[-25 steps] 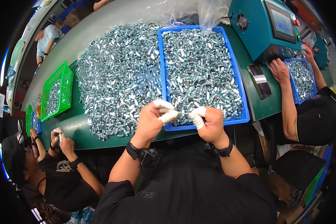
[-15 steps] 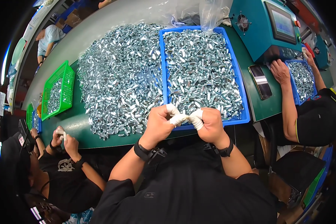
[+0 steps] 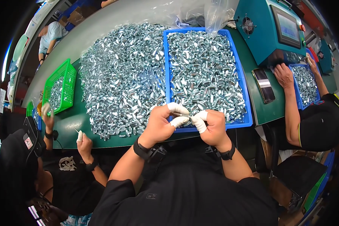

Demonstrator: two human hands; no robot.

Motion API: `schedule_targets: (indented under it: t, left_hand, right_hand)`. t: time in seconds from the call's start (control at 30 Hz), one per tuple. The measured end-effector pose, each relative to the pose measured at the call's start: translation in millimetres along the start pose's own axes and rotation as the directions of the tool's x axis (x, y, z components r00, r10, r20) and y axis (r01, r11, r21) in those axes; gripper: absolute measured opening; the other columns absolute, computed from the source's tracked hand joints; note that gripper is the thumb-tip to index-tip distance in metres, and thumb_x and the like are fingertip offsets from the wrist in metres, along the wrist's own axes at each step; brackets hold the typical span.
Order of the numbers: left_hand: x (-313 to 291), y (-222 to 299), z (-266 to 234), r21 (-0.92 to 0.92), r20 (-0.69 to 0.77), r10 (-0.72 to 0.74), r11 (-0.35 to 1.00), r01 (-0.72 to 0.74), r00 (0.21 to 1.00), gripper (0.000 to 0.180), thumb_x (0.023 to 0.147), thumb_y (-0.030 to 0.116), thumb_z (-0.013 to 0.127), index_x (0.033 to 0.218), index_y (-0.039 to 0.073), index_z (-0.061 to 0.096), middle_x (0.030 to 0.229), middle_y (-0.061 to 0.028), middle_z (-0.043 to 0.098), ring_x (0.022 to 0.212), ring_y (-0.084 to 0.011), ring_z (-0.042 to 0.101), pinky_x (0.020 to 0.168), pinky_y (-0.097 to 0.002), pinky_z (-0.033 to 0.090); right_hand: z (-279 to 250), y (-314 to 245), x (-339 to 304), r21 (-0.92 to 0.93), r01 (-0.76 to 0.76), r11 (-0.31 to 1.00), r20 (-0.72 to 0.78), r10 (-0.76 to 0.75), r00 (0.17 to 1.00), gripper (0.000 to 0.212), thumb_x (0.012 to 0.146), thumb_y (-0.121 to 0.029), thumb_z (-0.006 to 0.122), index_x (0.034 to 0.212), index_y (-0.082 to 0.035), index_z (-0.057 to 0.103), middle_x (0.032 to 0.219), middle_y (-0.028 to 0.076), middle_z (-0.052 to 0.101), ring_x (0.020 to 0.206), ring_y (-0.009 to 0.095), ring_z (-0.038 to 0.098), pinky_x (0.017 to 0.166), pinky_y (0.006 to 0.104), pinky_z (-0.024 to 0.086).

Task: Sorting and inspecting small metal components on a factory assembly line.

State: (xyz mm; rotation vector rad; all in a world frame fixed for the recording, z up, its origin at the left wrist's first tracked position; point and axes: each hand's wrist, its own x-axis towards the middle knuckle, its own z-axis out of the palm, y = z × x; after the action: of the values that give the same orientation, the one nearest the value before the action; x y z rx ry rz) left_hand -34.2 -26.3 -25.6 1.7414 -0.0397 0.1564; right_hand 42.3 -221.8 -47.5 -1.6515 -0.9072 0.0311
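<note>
Here's the small metal piece [image 3: 185, 115], right where the fingertips meet, over the near end of the blue tray [image 3: 242, 77]. The left hand [image 3: 159, 122] has it pinched between white-wrapped thumb and forefinger, knuckles curled, grip closed on the piece. In from the opposite side comes the right hand [image 3: 215, 128], wrapped thumb and finger pressed together; that grip is closed, whatever lies inside it hidden. Both forearms angle inward from below, hands nearly touching.

Now the edges: the tray's near rim passes behind the hands, its left wall against a broad pile of metal pieces [image 3: 120, 79]. Out left, a strip of green surface [image 3: 66, 122] shows between pile and green basket [image 3: 69, 88]. On the right, more green between tray and phone [image 3: 263, 86], a teal machine [image 3: 265, 41] beyond.
</note>
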Motion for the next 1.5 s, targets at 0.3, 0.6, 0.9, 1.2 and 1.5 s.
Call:
schedule_targets:
  t: [0.3,0.6,0.9,1.2,1.5]
  left_hand:
    - [18.4,5.6,15.5,-0.031,-0.039,-0.034,0.999,0.033,0.999,0.007,0.09,0.006,0.076,0.094,0.001,0.073,0.079,-0.0036,0.073,0.066,-0.0068,0.064,0.06,-0.0249,0.051]
    - [24.0,-4.5,-4.4,-0.028,-0.123,-0.078,0.997,0.075,0.989,0.006,0.095,0.004,0.069,0.099,0.0,0.07,0.082,-0.0025,0.069,0.067,-0.006,0.06,0.059,-0.0233,0.048]
    - [40.4,14.0,-26.7,0.124,-0.28,0.012,0.992,0.024,0.96,0.022,0.092,0.005,0.072,0.114,0.003,0.071,0.109,-0.0092,0.07,0.091,-0.0171,0.066,0.08,-0.0322,0.053]
    - [16.0,-38.9,-106.7,0.922,-0.262,0.228,0.346,0.173,0.938,0.026,0.084,0.001,0.073,0.11,0.004,0.071,0.097,-0.0155,0.066,0.099,-0.0369,0.059,0.088,-0.0448,0.048]
    - [19.6,-45.9,-104.8,0.696,-0.344,0.158,0.705,0.138,0.926,0.017,0.083,0.002,0.073,0.1,0.002,0.072,0.093,-0.015,0.066,0.093,-0.0364,0.06,0.087,-0.0464,0.047]
  right_hand:
    - [3.1,-1.8,-6.0,-0.027,0.045,0.999,-0.227,-0.05,0.973,0.023,0.097,-0.011,0.067,0.077,0.001,0.067,0.065,0.007,0.064,0.053,0.017,0.057,0.051,0.0289,0.043]
    - [1.8,5.2,-9.9,0.175,-0.052,0.983,-0.273,0.099,0.957,0.024,0.101,-0.012,0.063,0.08,0.001,0.065,0.065,0.003,0.061,0.053,0.008,0.053,0.05,0.0247,0.04]
    - [1.1,2.0,-8.3,0.103,-0.067,0.992,-0.198,0.087,0.976,0.018,0.098,-0.009,0.068,0.083,0.002,0.066,0.066,0.002,0.061,0.055,0.006,0.053,0.051,0.0227,0.04]
    - [5.9,-2.8,-1.9,0.114,-0.064,0.991,-0.19,0.085,0.978,0.011,0.094,-0.006,0.073,0.089,0.002,0.069,0.069,0.002,0.064,0.057,0.006,0.052,0.053,0.0224,0.039]
    - [4.6,-3.4,-2.8,0.102,-0.094,0.99,-0.187,0.111,0.976,0.01,0.092,-0.008,0.076,0.09,0.001,0.072,0.07,0.006,0.068,0.059,0.01,0.062,0.055,0.0234,0.048]
